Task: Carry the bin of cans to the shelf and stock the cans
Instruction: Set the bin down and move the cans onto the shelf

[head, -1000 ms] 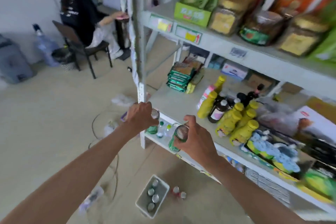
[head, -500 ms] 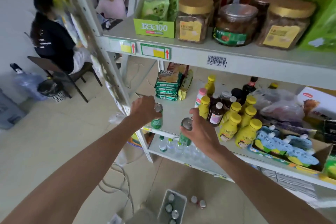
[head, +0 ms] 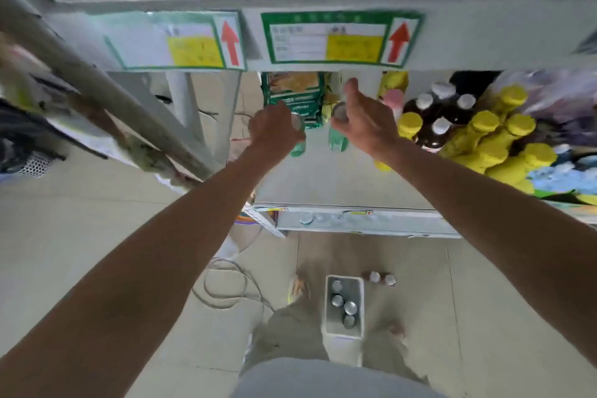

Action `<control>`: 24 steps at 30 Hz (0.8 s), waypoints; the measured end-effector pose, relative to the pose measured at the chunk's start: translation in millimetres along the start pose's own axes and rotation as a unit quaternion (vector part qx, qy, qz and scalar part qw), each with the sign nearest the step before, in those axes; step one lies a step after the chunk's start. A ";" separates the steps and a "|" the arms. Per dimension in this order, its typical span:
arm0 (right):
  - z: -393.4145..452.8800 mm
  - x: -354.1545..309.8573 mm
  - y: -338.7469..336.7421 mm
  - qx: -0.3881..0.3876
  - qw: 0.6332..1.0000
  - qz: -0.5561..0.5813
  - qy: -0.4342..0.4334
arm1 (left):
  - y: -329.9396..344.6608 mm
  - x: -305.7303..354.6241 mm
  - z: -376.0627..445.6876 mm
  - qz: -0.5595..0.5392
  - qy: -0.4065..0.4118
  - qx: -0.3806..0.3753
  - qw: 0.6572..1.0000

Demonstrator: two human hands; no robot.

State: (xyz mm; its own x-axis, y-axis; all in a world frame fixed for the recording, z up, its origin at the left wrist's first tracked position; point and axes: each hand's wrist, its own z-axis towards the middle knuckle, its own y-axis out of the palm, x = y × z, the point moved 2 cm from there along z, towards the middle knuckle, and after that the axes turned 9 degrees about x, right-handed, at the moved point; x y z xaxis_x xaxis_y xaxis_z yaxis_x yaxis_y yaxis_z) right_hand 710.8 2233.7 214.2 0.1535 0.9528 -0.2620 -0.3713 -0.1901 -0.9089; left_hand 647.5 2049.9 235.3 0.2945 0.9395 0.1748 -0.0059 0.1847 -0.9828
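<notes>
My left hand [head: 274,129] is shut on a green can [head: 298,147] whose base is at the grey middle shelf [head: 323,181], in front of a stack of green packets [head: 292,95]. My right hand [head: 366,121] holds a second green can [head: 337,140] just to the right. The thumb crosses that can and the index finger is lifted. This can stands upright on the shelf board. The white bin [head: 361,300] sits on the floor between my feet with several cans inside. Two loose cans [head: 382,278] lie beside it.
Yellow-capped bottles [head: 484,139] and dark bottles [head: 436,113] crowd the shelf right of my hands. The upper shelf edge with price labels [head: 336,39] hangs close above. A slanted shelf post [head: 97,84] is on the left, and a cable loop [head: 226,284] lies on the floor.
My head has moved in and tilted down under the upper shelf. Both hands have carried their cans further onto the shelf, down to the board near the green packets.
</notes>
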 end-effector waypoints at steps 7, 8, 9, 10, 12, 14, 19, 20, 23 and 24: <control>18.4 5.8 41.3 -0.048 0.997 -0.038 0.051 | 34.2 -7.4 36.3 -0.028 -0.003 -0.054 0.998; 14.4 7.1 45.9 -0.058 0.995 -0.044 0.062 | 38.5 -8.4 37.1 -0.039 -0.011 -0.052 0.998; 10.8 8.2 50.0 -0.061 0.994 -0.049 0.073 | 41.8 -9.2 38.4 -0.044 -0.016 -0.045 0.998; 7.7 8.1 52.7 -0.059 0.993 -0.052 0.083 | 43.4 -9.3 39.2 -0.043 -0.015 -0.038 0.998; 2.8 5.4 53.8 -0.057 0.993 -0.047 0.096 | 42.7 -8.6 40.4 -0.035 -0.010 -0.039 0.999; -2.0 3.7 52.3 -0.072 0.991 -0.031 0.104 | 39.3 -7.9 39.8 -0.019 -0.004 -0.057 0.998; -32.3 13.3 27.2 -0.055 0.989 0.012 0.133 | 25.5 3.8 12.4 0.052 0.103 -0.028 0.993; -45.3 14.0 20.0 -0.033 0.990 0.024 0.135 | 21.8 9.8 2.2 0.066 0.135 -0.006 0.989; -102.8 17.7 -3.7 0.010 0.986 0.081 0.144 | 11.3 40.8 -40.5 0.068 0.189 0.028 0.979; -128.1 21.0 -11.1 0.009 0.983 0.091 0.159 | 10.3 54.5 -58.5 0.060 0.206 0.025 0.976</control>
State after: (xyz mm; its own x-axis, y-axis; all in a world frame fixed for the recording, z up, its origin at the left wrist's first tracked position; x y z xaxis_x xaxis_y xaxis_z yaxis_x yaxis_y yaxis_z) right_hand 835.5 2225.5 177.2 0.3596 0.7811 -0.5105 -0.4352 -0.3436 -0.8322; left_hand 719.4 2086.1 231.1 0.6488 0.7609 0.0100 -0.1076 0.1048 -0.9887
